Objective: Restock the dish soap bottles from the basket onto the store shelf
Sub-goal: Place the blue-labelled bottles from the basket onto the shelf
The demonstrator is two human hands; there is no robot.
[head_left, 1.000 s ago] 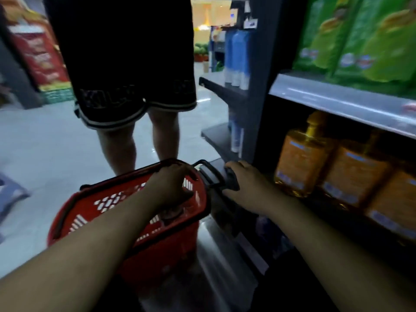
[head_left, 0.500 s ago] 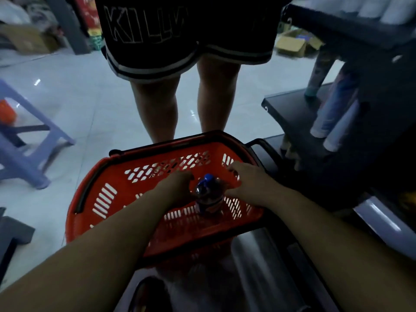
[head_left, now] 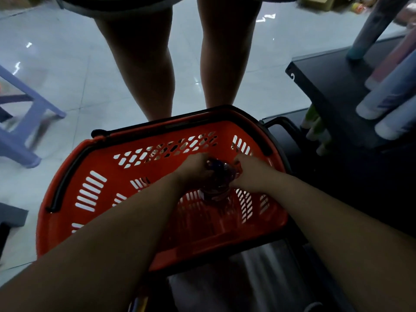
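Note:
A red plastic basket (head_left: 94,183) with black handles sits on the floor in front of me. Inside it stands a dark dish soap bottle (head_left: 217,176) with a bluish cap. My left hand (head_left: 194,168) grips the bottle's top from the left. My right hand (head_left: 252,174) grips it from the right. Both forearms reach down into the basket. The bottle's lower part is dim and partly hidden by my hands.
Another person's bare legs (head_left: 146,70) stand just beyond the basket. A dark shelf (head_left: 326,86) with lying tubes and bottles is at the right. A purple stool (head_left: 24,113) stands at the left on the pale tiled floor.
My right hand left the basket handle and came inside the basket. Both hands have closed round the bottle. The view has tilted down from the shelf to the basket.

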